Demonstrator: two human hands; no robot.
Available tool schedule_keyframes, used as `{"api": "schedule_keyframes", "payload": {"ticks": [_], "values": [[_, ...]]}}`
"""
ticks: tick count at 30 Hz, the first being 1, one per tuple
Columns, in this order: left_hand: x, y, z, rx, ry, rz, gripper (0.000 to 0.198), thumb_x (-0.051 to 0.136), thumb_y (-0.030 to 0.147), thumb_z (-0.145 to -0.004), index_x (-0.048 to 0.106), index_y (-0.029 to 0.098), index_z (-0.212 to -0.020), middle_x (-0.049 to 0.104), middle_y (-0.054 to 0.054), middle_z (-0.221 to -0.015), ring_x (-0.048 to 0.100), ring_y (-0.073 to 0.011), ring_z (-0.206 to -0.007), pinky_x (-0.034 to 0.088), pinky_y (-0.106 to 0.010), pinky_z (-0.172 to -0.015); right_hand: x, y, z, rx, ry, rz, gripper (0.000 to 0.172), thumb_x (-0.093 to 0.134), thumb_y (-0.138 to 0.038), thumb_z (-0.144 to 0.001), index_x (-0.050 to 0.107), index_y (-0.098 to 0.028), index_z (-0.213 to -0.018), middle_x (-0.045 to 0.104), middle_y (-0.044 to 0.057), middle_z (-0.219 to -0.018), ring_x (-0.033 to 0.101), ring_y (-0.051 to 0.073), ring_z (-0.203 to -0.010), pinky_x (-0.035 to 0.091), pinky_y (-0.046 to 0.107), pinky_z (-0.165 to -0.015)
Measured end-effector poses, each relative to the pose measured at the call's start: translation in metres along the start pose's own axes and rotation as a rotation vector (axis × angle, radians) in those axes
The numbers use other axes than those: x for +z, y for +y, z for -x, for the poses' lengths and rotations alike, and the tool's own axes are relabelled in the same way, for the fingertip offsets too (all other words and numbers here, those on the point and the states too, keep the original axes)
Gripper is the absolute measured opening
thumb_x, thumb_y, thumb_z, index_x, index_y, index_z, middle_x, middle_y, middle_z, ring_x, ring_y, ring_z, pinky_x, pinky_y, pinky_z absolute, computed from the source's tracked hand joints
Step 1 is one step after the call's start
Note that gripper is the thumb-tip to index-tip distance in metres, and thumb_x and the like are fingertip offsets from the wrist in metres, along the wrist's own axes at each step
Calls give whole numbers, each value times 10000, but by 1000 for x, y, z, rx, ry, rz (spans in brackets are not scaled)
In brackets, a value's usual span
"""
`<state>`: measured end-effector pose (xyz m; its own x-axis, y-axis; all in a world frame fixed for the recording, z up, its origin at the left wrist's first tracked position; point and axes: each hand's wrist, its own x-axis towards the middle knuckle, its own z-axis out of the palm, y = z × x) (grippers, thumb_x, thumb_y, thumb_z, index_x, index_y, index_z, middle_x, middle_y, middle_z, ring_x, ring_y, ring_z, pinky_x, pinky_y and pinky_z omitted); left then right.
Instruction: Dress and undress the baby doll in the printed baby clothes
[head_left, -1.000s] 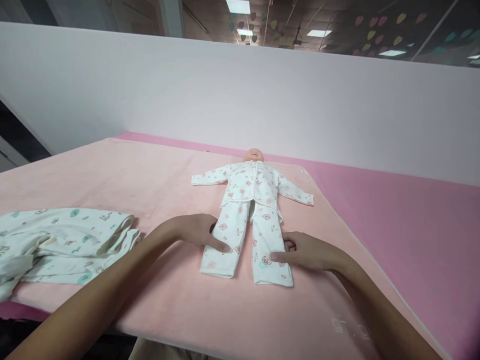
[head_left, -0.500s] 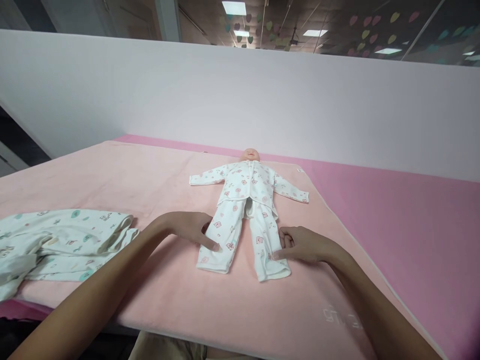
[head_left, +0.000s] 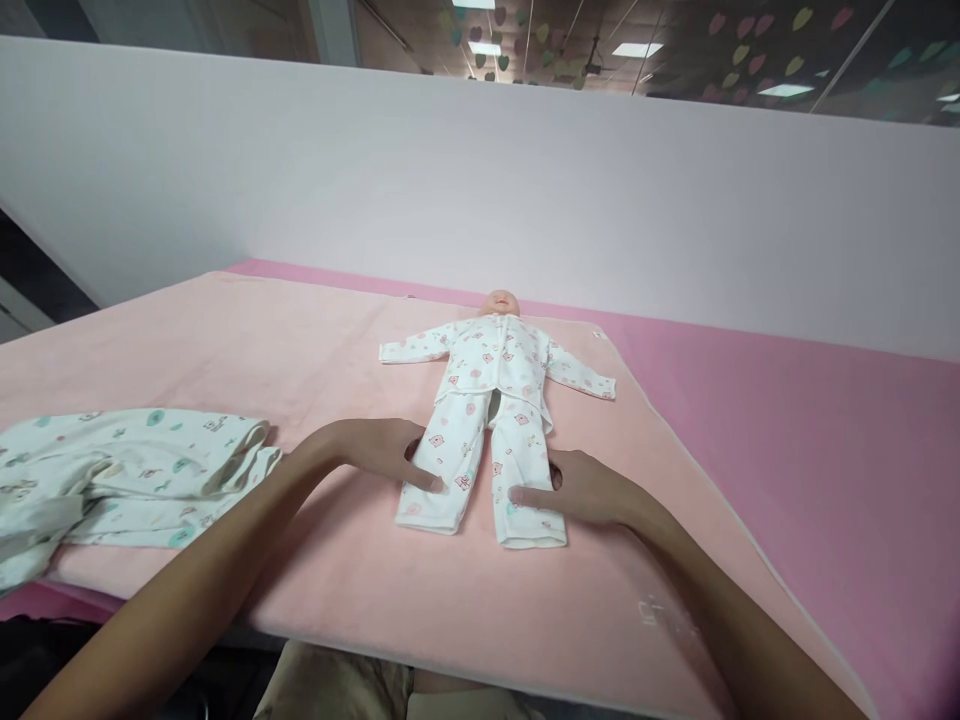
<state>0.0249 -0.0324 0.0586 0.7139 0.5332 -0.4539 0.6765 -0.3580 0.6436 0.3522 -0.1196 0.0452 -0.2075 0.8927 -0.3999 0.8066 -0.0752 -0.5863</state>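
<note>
A baby doll (head_left: 500, 303) lies on its back with its head at the far end, in a white printed shirt (head_left: 496, 357) with both sleeves spread out. Its matching white pants (head_left: 450, 438) point toward me, legs slightly apart. My left hand (head_left: 384, 450) is around the outer side of the pant leg on the left, thumb on top, other fingers hidden beside or under it. On the other pant leg, my right hand (head_left: 589, 488) has the same hold, its thumb stretched across the front. The doll's feet do not show.
A pink blanket (head_left: 322, 560) covers the padded surface, whose darker pink part (head_left: 787, 450) shows at right. A folded white printed cloth (head_left: 142, 480) lies at left, by my forearm. A white partition (head_left: 480, 180) rises behind the doll.
My right hand has moved left, shifting the pant leg on the right inward, nearer the other leg. My left hand stays nearly in place. The view has tilted slightly down.
</note>
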Motion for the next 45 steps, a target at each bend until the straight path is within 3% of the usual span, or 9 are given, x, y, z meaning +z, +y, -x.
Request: {"api": "schedule_keyframes", "payload": {"ticks": [2, 5, 7, 9, 13, 19, 28, 38, 45], "values": [[2, 1, 11, -70, 96, -68, 763, 737, 800, -749, 695, 257, -1283, 730, -106, -1354, 690, -347, -1193, 536, -384, -956, 3, 1, -2, 2, 3, -32, 803, 713, -884, -740, 729, -316, -1308, 718, 80, -1373, 693, 359, -1146, 555, 409, -876], [7, 13, 25, -190, 416, -152, 691, 587, 837, -848, 689, 219, -1138, 749, -133, -1193, 696, -332, -1037, 524, -402, -851, 9, 1, -4, 27, 23, -38, 820, 711, -888, -736, 728, -303, -1311, 731, 89, -1343, 703, 360, -1114, 556, 407, -851], [12, 28, 27, -135, 639, -189, 632, 477, 793, -944, 670, 218, -1120, 727, -127, -1184, 659, -328, -1081, 504, -417, -883, 14, -2, -5, 42, 39, -33, 797, 697, -888, -746, 742, -287, -1268, 750, 96, -1282, 713, 349, -1061, 549, 391, -807], [18, 47, 19, 34, 698, -235, 548, 457, 718, -996, 659, 225, -1121, 707, -111, -1181, 618, -320, -1139, 476, -427, -951, 22, -4, -6, 39, 58, -15, 743, 683, -872, -770, 757, -263, -1189, 766, 99, -1204, 717, 330, -1008, 533, 370, -765], [22, 73, -15, 330, 439, -338, 362, 506, 555, -1028, 650, 234, -1113, 687, -78, -1143, 595, -274, -1100, 414, -422, -1037, 31, -6, -8, -15, 80, 98, 628, 696, -801, -802, 747, -226, -1048, 774, 91, -1071, 707, 297, -918, 478, 345, -701], [11, 78, -50, 329, 183, -382, 398, 677, 617, -891, 625, 240, -1009, 668, -49, -1096, 595, -271, -1081, 389, -396, -1037, 12, -1, -2, -79, -20, 18, 647, 714, -800, -799, 750, -270, -1168, 773, 62, -1151, 701, 286, -970, 498, 335, -750], [4, 79, -74, 207, 71, -370, 519, 836, 623, -679, 608, 252, -961, 663, -47, -1081, 588, -282, -1022, 434, -361, -848, -8, 5, -4, -85, -111, -44, 558, 645, -767, -868, 777, -286, -1117, 762, 42, -1168, 678, 282, -1002, 512, 339, -810], [1, 72, -81, 226, 31, -370, 555, 816, 658, -675, 574, 269, -987, 673, -49, -1067, 566, -281, -1008, 414, -331, -736, -7, 4, -6, -90, -156, -69, 599, 651, -776, -864, 771, -282, -1182, 741, 61, -1265, 666, 307, -1073, 512, 353, -853], [4, 76, -75, 148, 41, -346, 598, 840, 668, -640, 531, 251, -937, 650, -47, -986, 555, -303, -1041, 387, -334, -721, -8, 2, -2, -92, -129, -32, 592, 576, -801, -886, 763, -265, -1057, 748, 64, -1081, 644, 274, -907, 472, 355, -769]]}}
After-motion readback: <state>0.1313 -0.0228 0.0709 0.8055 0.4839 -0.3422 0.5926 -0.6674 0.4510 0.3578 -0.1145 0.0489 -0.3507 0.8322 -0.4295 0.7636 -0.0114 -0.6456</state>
